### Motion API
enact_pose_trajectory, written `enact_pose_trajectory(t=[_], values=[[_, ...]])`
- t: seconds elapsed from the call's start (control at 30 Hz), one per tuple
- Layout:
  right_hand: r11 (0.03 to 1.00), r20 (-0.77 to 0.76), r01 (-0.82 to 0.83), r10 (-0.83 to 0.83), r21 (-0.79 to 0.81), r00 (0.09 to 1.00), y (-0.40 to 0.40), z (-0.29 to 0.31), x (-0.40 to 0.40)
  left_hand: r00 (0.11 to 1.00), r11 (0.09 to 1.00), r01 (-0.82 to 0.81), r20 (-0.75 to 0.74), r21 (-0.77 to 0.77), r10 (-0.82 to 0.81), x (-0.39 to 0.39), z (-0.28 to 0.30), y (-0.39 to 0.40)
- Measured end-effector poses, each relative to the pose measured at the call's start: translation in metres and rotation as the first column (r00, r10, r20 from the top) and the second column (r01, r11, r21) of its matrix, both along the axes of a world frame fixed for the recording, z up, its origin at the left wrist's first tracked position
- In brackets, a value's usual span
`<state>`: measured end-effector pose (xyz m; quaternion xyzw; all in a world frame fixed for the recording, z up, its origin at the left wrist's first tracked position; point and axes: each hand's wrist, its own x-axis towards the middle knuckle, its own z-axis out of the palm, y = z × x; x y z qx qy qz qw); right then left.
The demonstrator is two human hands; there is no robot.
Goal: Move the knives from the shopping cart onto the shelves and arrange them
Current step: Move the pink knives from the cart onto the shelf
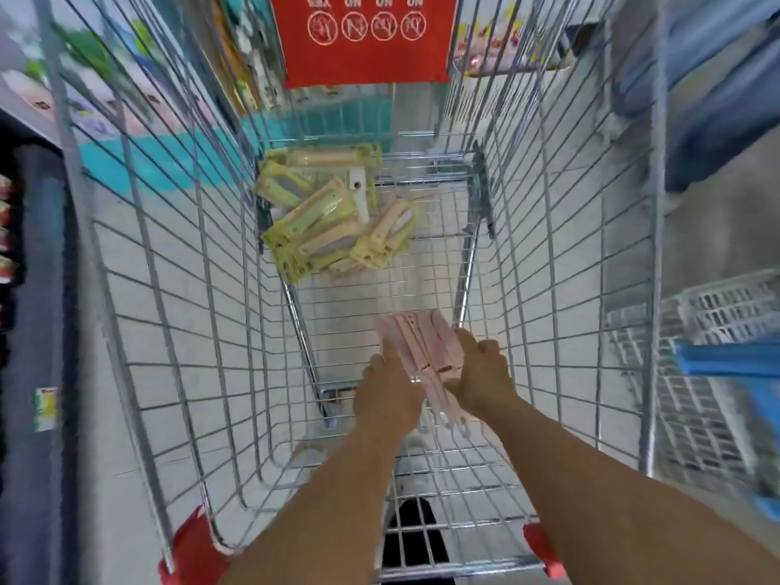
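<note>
Knife packs (325,213) lying piled at far end in cart (561,255); nearer bundle (422,344) sitting between left hand (386,396) and right hand (481,373).

two bare forearms, no sleeves, end in the left hand (386,399) and the right hand (481,373).

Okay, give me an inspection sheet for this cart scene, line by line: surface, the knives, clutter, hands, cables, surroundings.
Surface: wire floor of the shopping cart, seen from above.
Job's things: a bundle of pink packaged knives at the near end of the cart; a loose pile of yellow packaged knives at the far end, overlapping at mixed angles.
Clutter: nothing seen in the cart besides the packs.
Hands: left hand and right hand both reach into the cart with a grip on the pink bundle from either side.
Cables: nothing seen.
Surroundings: red warning sign on the cart's far end; red handle caps; blurred shelves on both sides; white plastic baskets at right.
</note>
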<state>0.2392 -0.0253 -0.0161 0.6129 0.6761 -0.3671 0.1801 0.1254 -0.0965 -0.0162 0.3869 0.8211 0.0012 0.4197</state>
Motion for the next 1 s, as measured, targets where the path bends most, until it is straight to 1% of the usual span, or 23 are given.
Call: enact_pose_trajectory(t=[0.13,0.2,0.27,0.33,0.47,0.57,0.7,0.77,0.87,1.0], values=[[0.999,0.070,0.003,-0.005,0.034,0.997,-0.006,-0.015,0.003,0.996,0.995,-0.085,0.013,0.046,0.085,0.011,-0.011,-0.001],[0.997,0.077,0.047,-0.052,0.064,0.996,-0.006,-0.021,0.002,0.989,0.989,-0.144,0.017,0.038,0.144,0.015,-0.015,0.003],[0.989,0.055,0.111,-0.116,0.098,0.992,-0.004,-0.025,0.001,0.983,0.982,-0.185,0.015,0.033,0.185,0.018,-0.017,0.007],[0.983,0.034,0.135,-0.140,0.123,0.990,-0.003,-0.028,0.001,0.977,0.977,-0.214,0.011,0.026,0.213,0.021,-0.019,0.011],[0.991,0.007,0.050,-0.051,0.125,0.999,-0.002,-0.028,0.005,0.976,0.975,-0.219,0.006,-0.031,0.220,0.020,-0.025,0.012],[0.993,-0.009,0.062,-0.062,0.100,0.998,0.001,-0.030,0.005,0.962,0.962,-0.272,-0.004,-0.004,0.272,0.013,-0.029,0.011],[0.978,-0.100,0.193,-0.184,0.082,0.978,0.005,-0.031,0.004,0.944,0.945,-0.327,-0.030,0.026,0.327,0.003,-0.025,0.007],[0.972,-0.123,0.222,-0.212,0.073,0.969,0.004,-0.031,0.003,0.940,0.940,-0.339,-0.031,0.032,0.340,0.001,-0.024,0.006],[0.969,-0.069,0.240,-0.236,0.055,0.969,0.002,-0.031,0.003,0.927,0.926,-0.374,-0.029,0.047,0.375,0.000,-0.024,0.006],[0.988,0.035,0.153,-0.154,0.021,0.987,-0.003,-0.033,0.003,0.914,0.915,-0.402,-0.048,0.030,0.403,-0.003,-0.027,0.005]])
